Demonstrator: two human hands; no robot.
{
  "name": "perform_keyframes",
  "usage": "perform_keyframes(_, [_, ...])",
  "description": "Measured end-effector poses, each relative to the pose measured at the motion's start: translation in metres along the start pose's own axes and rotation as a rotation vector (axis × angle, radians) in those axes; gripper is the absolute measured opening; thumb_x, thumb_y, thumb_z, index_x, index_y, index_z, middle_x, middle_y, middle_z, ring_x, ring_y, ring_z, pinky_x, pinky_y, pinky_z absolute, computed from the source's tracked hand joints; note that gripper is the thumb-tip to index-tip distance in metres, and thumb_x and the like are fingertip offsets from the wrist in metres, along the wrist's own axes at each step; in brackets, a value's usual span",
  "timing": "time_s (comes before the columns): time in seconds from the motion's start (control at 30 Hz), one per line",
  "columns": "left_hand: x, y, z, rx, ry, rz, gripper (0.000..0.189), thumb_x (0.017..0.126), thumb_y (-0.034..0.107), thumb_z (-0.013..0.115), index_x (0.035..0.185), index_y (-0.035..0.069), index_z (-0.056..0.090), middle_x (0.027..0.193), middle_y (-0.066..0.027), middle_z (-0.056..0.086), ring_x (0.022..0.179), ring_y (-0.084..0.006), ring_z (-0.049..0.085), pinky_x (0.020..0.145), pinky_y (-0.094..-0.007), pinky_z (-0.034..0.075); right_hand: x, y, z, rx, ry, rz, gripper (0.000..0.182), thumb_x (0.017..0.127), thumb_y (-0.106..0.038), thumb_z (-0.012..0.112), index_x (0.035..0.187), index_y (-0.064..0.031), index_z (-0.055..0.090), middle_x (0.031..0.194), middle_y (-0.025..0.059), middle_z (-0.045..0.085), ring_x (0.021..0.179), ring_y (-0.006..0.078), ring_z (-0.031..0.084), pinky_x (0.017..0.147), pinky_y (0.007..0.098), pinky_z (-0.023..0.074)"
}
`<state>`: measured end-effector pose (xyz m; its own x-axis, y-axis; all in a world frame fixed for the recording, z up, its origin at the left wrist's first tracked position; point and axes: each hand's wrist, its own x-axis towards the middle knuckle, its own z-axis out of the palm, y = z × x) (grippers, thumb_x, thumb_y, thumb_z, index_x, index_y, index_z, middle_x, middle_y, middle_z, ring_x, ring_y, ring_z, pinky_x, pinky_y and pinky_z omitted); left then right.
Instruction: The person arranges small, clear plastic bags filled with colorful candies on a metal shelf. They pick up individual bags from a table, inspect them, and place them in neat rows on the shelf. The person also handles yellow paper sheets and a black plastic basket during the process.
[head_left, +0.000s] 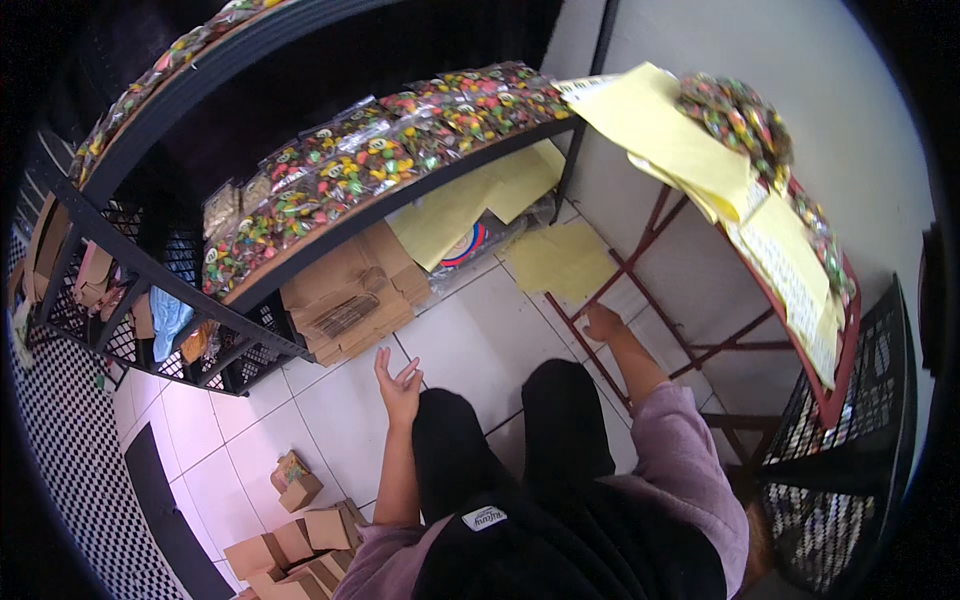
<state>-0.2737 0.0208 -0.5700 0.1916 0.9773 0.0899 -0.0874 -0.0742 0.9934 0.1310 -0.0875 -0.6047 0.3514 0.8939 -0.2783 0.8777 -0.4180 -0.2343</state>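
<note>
My left hand (400, 390) is raised over the white tiled floor beside my left knee, fingers apart and nothing in it. In front of it lies a stack of flattened brown cardboard boxes (356, 300) under the shelf. My right hand (602, 323) reaches down to the lower bars of a red metal stand (834, 401), at the near edge of some yellow paper sheets (559, 259) on the floor. Its fingers point away from me and are partly hidden, so whether they grip anything is unclear. More yellow sheets (660, 135) lie across the top of the stand.
A black-framed shelf (420, 180) carries rows of clear bags of colourful candy (375, 161). Another candy pile (739, 124) rests on the stand by the wall. Folded cardboard boxes (292, 555) and a small box (296, 484) sit at lower left. A black plastic crate (817, 525) stands right.
</note>
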Motion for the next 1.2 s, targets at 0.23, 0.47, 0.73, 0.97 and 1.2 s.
perform_keyframes(0.23, [-0.032, -0.019, -0.017, -0.026, 0.112, -0.17, 0.083, 0.064, -0.007, 0.065, 0.126, 0.004, 0.01, 0.117, -0.0189, 0.037, 0.079, -0.0261, 0.058, 0.069, -0.0274, 0.05, -0.043, 0.008, 0.021, 0.089, -0.006, -0.057, 0.036, 0.063, -0.02, 0.06, 0.096, -0.0073, 0.054, 0.095, 0.0165, 0.052, 0.092, 0.0306, 0.05, 0.079, 0.0375, 0.0419])
perform_keyframes(0.47, [0.012, -0.053, -0.044, -0.042, 0.15, -0.06, 0.065, 0.071, -0.013, 0.051, 0.124, 0.004, 0.017, 0.118, -0.0178, 0.035, 0.099, -0.0296, 0.05, 0.073, -0.027, 0.047, -0.049, 0.027, 0.037, 0.184, -0.055, 0.083, 0.033, 0.065, -0.02, 0.059, 0.094, -0.0053, 0.055, 0.098, 0.0173, 0.053, 0.094, 0.0319, 0.049, 0.082, 0.0382, 0.0398])
perform_keyframes(0.73, [0.067, -0.005, -0.044, 0.135, 0.426, 0.132, 0.061, 0.07, -0.004, 0.058, 0.121, 0.002, 0.024, 0.119, -0.015, 0.033, 0.098, -0.0231, 0.047, 0.074, -0.0253, 0.044, -0.012, 0.046, 0.054, 0.203, -0.019, 0.003, 0.04, 0.064, -0.023, 0.061, 0.096, -0.0007, 0.056, 0.093, 0.0169, 0.057, 0.085, 0.0275, 0.054, 0.076, 0.0333, 0.0434])
perform_keyframes(0.97, [0.13, 0.085, -0.137, 0.393, 0.909, 0.325, 0.069, 0.079, 0.026, 0.056, 0.126, -0.004, 0.015, 0.125, -0.0232, 0.022, 0.114, -0.0255, 0.029, 0.094, -0.0341, 0.027, 0.099, 0.023, -0.019, 0.489, 0.311, -0.018, 0.047, 0.069, -0.017, 0.064, 0.109, -0.0013, 0.046, 0.103, 0.0132, 0.052, 0.079, 0.0199, 0.056, 0.069, 0.0293, 0.0447])
perform_keyframes(1.2, [0.199, 0.087, -0.181, 0.624, 0.804, 0.279, 0.081, 0.081, 0.042, 0.046, 0.127, -0.009, 0.002, 0.134, -0.0235, 0.0, 0.125, -0.0269, 0.004, 0.101, -0.0341, 0.004, 0.237, 0.025, -0.155, 0.667, 0.829, -0.006, 0.053, 0.075, -0.025, 0.058, 0.117, -0.0018, 0.035, 0.107, 0.0131, 0.047, 0.088, 0.02, 0.05, 0.072, 0.0297, 0.0416])
